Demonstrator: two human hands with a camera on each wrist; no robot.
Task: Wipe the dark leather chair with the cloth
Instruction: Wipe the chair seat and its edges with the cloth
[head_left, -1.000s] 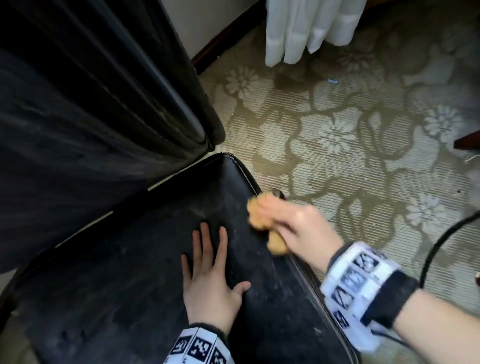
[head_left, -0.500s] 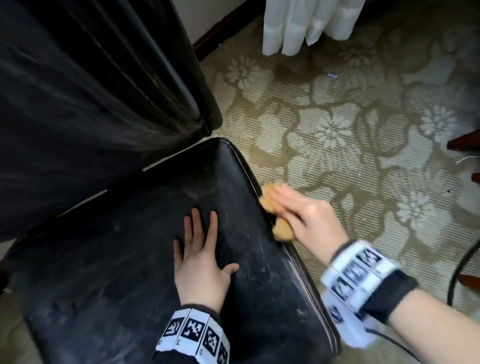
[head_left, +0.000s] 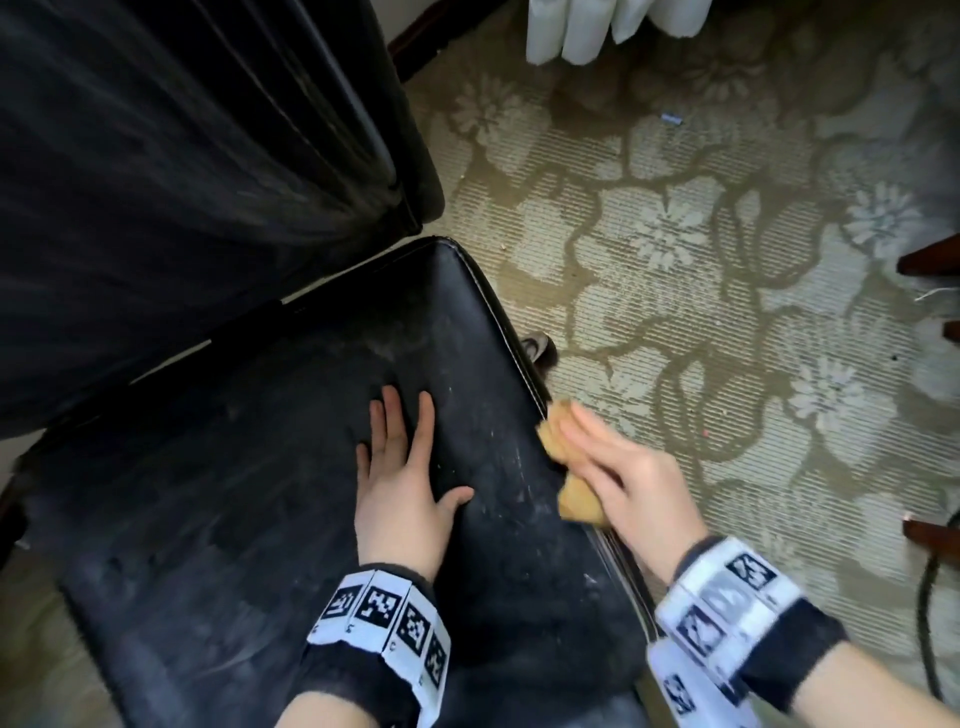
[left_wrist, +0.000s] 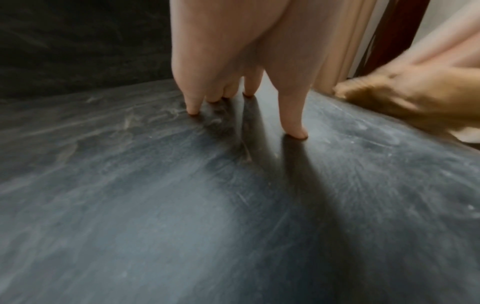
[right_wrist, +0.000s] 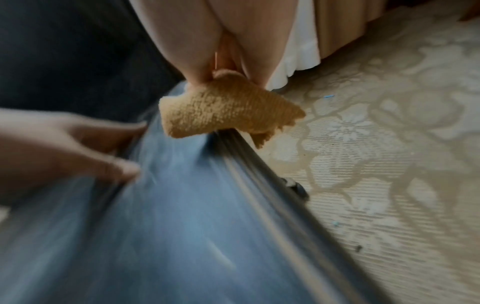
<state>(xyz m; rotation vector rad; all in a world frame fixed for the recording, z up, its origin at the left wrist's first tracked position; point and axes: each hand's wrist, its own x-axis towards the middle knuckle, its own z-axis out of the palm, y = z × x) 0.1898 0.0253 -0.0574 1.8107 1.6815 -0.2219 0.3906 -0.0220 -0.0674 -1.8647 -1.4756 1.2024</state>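
Head view: a dark leather chair (head_left: 270, 467) fills the left and centre, its seat dusty and streaked, its backrest rising at upper left.
Left hand (head_left: 400, 488): lies flat on the seat, fingers straight and slightly spread, thumb out to the right; it holds nothing.
Left wrist view: the fingertips (left_wrist: 294, 131) press onto the grey-streaked leather, each with a shadow running toward the camera.
Right hand (head_left: 628, 480): at the seat's right edge, fingers curled over the cloth (head_left: 563, 467).
Grip: the right hand's fingers and thumb close round the upper part of the cloth, pinching it from above.
Cloth relative to grip: a tan, nubbly wad that sticks out below and ahead of the fingers; in the right wrist view its lower fold (right_wrist: 221, 115) hangs under the fingertips.
Cloth on chair: it sits on the piped seam along the seat's right edge, partly overhanging toward the floor; the blur makes it hard to tell how firmly it presses.
Hands: near each other, apart, the left further in on the seat.
Floor: a pale carpet (head_left: 727, 291) with a floral pattern lies to the right of the chair.
Top of frame: white fabric folds (head_left: 582, 26) hang down to the carpet.
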